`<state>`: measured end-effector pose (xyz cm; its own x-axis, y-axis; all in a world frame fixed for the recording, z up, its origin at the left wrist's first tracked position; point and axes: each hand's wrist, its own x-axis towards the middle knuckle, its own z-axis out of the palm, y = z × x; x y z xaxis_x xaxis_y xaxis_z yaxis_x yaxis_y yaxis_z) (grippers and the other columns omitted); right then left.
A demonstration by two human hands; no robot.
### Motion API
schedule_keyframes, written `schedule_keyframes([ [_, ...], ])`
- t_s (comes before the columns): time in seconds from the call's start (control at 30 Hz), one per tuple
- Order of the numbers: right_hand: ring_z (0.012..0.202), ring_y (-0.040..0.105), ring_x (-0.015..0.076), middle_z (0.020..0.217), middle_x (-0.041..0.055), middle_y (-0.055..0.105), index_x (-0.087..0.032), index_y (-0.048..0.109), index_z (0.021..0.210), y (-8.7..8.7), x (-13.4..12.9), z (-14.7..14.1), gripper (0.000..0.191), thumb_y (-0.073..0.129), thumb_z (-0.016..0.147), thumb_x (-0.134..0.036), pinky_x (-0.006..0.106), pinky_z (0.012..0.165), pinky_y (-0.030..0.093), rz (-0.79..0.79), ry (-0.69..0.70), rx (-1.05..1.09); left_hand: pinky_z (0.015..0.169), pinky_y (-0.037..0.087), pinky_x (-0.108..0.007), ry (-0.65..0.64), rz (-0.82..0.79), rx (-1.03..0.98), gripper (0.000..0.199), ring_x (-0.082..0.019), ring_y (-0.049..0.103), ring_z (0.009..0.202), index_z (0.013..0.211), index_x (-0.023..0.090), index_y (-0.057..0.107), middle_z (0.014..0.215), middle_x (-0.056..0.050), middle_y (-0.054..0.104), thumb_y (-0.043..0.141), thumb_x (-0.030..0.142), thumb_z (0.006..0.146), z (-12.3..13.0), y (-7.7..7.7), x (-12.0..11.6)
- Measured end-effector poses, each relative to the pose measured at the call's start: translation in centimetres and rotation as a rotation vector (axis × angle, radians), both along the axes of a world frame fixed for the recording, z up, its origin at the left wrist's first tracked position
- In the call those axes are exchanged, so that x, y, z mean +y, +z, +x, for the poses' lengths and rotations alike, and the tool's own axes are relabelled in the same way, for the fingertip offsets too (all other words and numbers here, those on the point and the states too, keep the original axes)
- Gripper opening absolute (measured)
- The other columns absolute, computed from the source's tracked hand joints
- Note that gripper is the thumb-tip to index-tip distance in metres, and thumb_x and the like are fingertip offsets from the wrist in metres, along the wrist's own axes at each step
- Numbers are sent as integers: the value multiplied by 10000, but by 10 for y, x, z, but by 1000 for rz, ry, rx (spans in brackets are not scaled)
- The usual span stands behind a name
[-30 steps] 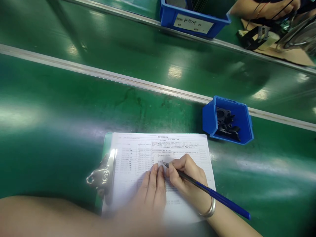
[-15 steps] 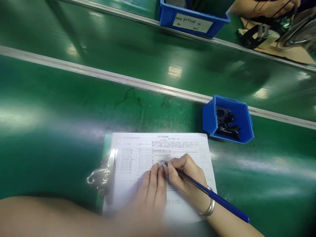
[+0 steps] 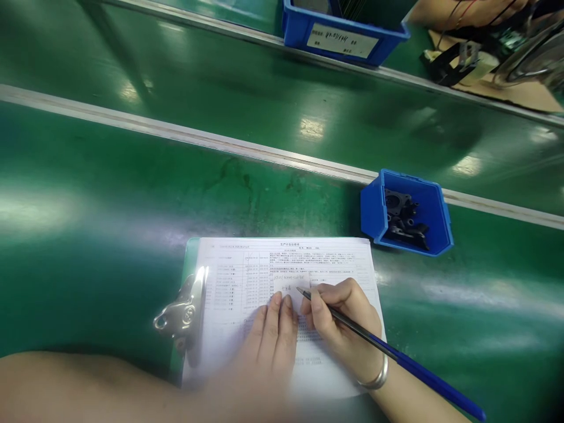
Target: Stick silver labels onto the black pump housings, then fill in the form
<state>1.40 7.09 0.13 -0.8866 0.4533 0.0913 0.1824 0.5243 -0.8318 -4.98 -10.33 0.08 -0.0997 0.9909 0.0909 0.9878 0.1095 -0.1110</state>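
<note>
A blue-barrelled pen (image 3: pixel 365 335) is gripped in my right hand (image 3: pixel 348 320), its tip over a small white slip of paper (image 3: pixel 288 284) with handwriting on it. My left hand (image 3: pixel 271 341) lies flat, fingers stretched out, with the fingertips at the slip's lower edge. Beneath are printed sheets (image 3: pixel 229 294) on a green clipboard (image 3: pixel 177 367). The metal clip (image 3: pixel 185 314) sits at the board's left side. Around my right wrist is a silver bangle (image 3: pixel 378 376).
A blue bin (image 3: pixel 370 211) with dark parts (image 3: pixel 403 214) stands right of and beyond the clipboard on the green surface. Metal rails (image 3: pixel 189 132) cross it. Farther back are a larger labelled blue bin (image 3: pixel 304 38) and another person's hand (image 3: pixel 480 14) near equipment on cardboard (image 3: pixel 524 97).
My right hand and the pen have shifted to the right across the slip, uncovering more handwriting. My left hand has stayed nearly in place.
</note>
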Motion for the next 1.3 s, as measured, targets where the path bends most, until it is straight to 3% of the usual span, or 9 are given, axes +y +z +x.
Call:
schedule_keyframes([
  [0.17,502,612,132,663,-2,654,-239,410,851,3,7,2,137,523,926,-219,251,480,484,-105,62,-66,1077,303,-461,29,3,-12,954,-370,484,1268,1341,-15,505,1401,-235,491,290,768,840,2,-1,-1],
  [0.47,443,551,112,596,-41,614,-244,383,821,6,8,-2,152,482,933,-218,233,452,435,-24,128,-123,1027,345,-440,2,6,-6,964,-361,495,1259,1345,-6,506,1406,-223,494,324,782,820,-1,0,0],
  [0.63,492,598,120,620,-27,634,-241,398,804,4,8,-4,157,488,932,-222,229,468,446,-7,149,-115,1012,348,-449,-17,0,13,949,-369,497,1252,1335,-4,518,1402,-228,497,328,774,826,-1,1,1],
  [0.8,437,558,111,573,-54,600,-245,392,817,4,5,-5,156,499,930,-228,228,455,443,8,79,-116,1004,341,-448,-12,4,4,942,-364,510,1235,1325,0,532,1388,-227,513,318,772,831,-1,2,2],
  [1.13,481,593,126,593,-36,617,-244,391,793,5,6,-5,169,501,916,-209,230,464,442,18,110,-128,998,339,-444,-15,13,9,935,-360,520,1225,1328,16,538,1376,-209,532,309,775,832,-3,2,2],
  [1.3,481,578,126,614,-21,620,-242,399,804,0,9,1,177,526,925,-214,240,461,448,-99,34,-37,1006,331,-439,4,16,-2,946,-361,509,1238,1333,24,538,1386,-202,527,325,788,817,-3,2,3],
])
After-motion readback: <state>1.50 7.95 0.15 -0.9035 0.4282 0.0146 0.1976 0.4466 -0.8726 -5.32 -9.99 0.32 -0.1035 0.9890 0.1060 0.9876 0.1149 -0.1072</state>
